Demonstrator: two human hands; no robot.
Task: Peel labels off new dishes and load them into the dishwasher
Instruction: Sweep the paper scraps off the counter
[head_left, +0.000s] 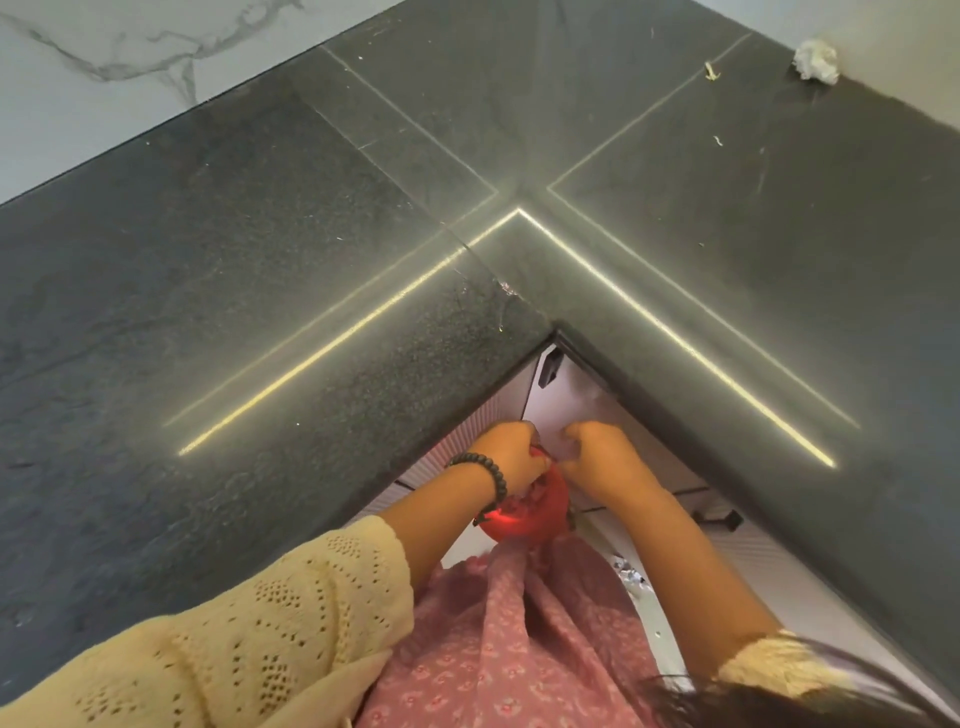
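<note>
A red dish (540, 517) is held low in front of my body, below the inner corner of the dark countertop (311, 270). My left hand (511, 457), with a dark bead bracelet at the wrist, is closed over the dish's upper left side. My right hand (602, 457) has its fingers curled right beside the dish's top edge. My hands hide most of the dish, so I cannot tell whether a label is pinched between the fingers. No dishwasher is recognisable in this view.
White cabinet fronts with black handles (549, 366) (722, 519) run under the L-shaped counter. A crumpled white paper ball (815, 60) lies at the counter's far right by the wall. Small silvery scraps (631, 574) rest on a white surface beside my right forearm.
</note>
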